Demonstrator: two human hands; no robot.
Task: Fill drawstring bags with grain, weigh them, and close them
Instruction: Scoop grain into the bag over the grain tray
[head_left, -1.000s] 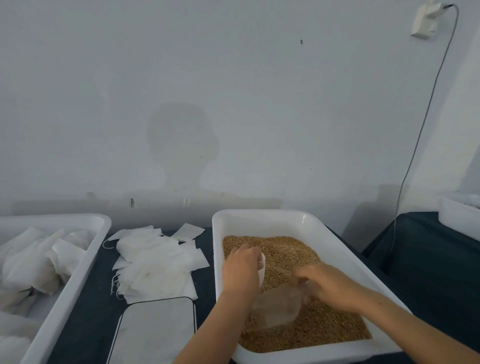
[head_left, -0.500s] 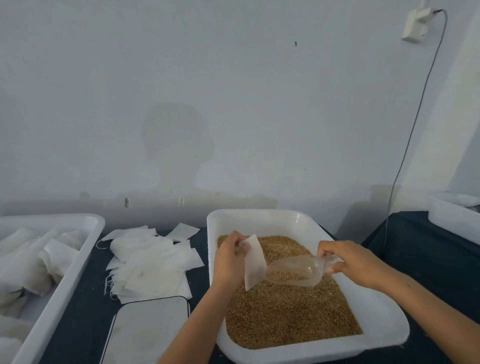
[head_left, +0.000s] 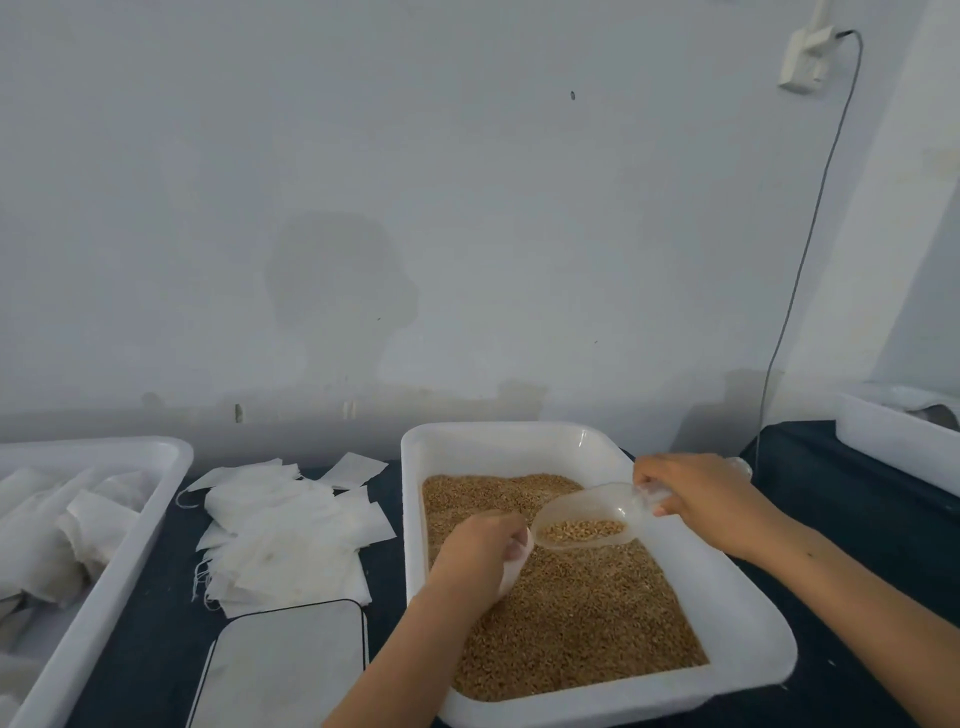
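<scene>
Item: grain tray (head_left: 748, 652). White, rectangular, on the dark table (head_left: 857, 519), holding a bed of brown grain (head_left: 582, 618). Both hands work over it, so spills likely fall back into stock.

Item: scoop (head_left: 584, 522). Clear plastic, part-loaded with grain. The right hand (head_left: 696, 499) has its fingers wrapped round the handle. The lip points left, up against the bag mouth, tilted for pouring.

Item: drawstring bag (head_left: 511, 569). Small, white, mostly hidden behind the left hand (head_left: 480, 551), whose curled fingers clamp it near the top. It hangs just above the grain. Whether its mouth is held open cannot be told from here.

Item: empty bags (head_left: 280, 535). A loose white heap on the table left of the tray, within reach of the left hand.

Item: scale (head_left: 285, 670). Flat pale plate with a dark edge, nearest the worker, placed for the weighing step; nothing on it.

Item: second tray (head_left: 104, 597). Far left, holding bags that look filled.

Item: third tray (head_left: 893, 441). Far right, contents unclear.

Change noted: half a second ago the bag showed as a flat white flap beside the scoop; now the left hand has dropped lower and covers it, while the scoop has risen and turned its lip towards the hand. A second ago the scoop was down in the grain.
</scene>
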